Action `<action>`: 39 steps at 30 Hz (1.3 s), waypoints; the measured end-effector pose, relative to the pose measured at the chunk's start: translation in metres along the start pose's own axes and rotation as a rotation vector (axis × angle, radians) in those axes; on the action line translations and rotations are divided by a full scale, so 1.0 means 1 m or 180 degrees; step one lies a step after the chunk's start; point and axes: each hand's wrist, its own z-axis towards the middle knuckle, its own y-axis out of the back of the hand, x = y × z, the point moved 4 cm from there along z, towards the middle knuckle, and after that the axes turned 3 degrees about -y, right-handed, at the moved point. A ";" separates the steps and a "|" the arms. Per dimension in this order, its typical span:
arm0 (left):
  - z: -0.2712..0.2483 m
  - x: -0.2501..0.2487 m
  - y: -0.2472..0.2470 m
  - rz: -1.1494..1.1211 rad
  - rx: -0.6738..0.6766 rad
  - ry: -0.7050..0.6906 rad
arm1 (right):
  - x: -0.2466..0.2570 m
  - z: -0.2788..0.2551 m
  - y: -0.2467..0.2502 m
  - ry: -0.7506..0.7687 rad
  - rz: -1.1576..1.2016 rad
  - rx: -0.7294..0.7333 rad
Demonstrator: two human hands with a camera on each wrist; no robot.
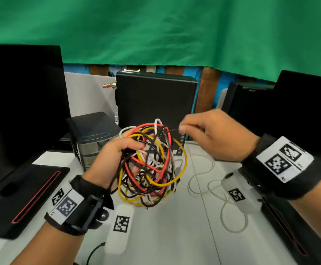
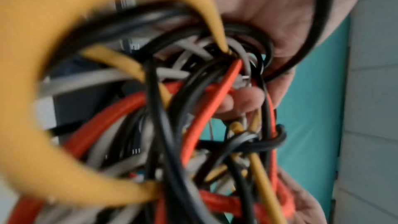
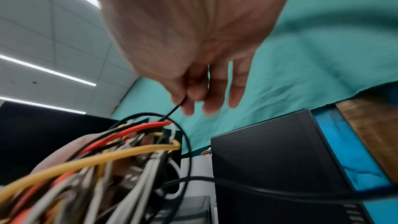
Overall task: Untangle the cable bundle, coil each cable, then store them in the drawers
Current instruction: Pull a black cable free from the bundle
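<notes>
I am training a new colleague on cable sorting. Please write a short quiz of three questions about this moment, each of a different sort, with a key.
1. True or false: the cable bundle lies flat on the table.
2. Multiple choice: the right hand pinches a strand of which colour? A) yellow B) black C) red
3. Fill in: the small set of drawers stands behind the ___ hand.

Key:
1. False; the left hand grips it, lifted above the table.
2. B; the black cable runs from the fingertips into the bundle.
3. left
</notes>
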 end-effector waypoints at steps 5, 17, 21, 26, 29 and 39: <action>-0.003 -0.017 0.022 -0.0232 0.0141 0.0182 | -0.066 -0.003 0.052 -0.0725 0.0046 -0.1409; 0.021 0.013 0.060 -0.0914 0.0513 0.0592 | -0.003 -0.012 -0.048 -0.1320 0.1755 0.0597; 0.026 0.022 0.074 -0.0941 0.0238 0.0570 | 0.002 -0.012 -0.067 -0.1449 0.2510 0.0841; 0.030 0.028 0.076 -0.1009 0.0069 0.0652 | -0.018 -0.016 -0.070 -0.1746 0.2944 0.0752; 0.027 0.031 0.073 -0.0985 0.0034 0.0744 | -0.017 -0.023 -0.077 -0.1635 0.3584 0.1206; 0.014 0.020 0.020 -0.1108 0.0959 0.0950 | -0.040 -0.015 -0.054 -0.1219 0.2854 0.0824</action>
